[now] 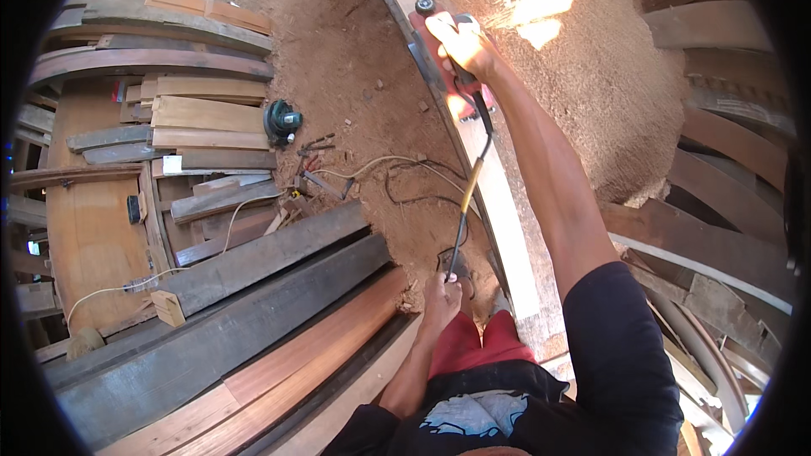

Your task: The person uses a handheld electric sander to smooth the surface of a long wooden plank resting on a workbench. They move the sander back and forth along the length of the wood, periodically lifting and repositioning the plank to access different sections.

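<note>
My right hand (466,47) is closed around the rear handle of a red electric hand planer (438,63), whose round black front knob points away from me. The planer rests on a long wooden beam (500,221) with a pale, freshly planed top and a darker side. From the handle a black power cord (484,115) with a yellow-wrapped stretch (470,187) runs back towards me. My left hand (443,294) grips that cord near my legs, left of the beam. The planer's sole against the wood is hidden.
Wood shavings (589,95) are heaped right of the beam. On the ground to the left lie a green power tool (280,121), pliers (317,144) and looping cables (399,196). Stacked planks (209,120) and thick timbers (222,316) fill the left side; more boards (703,247) lie right.
</note>
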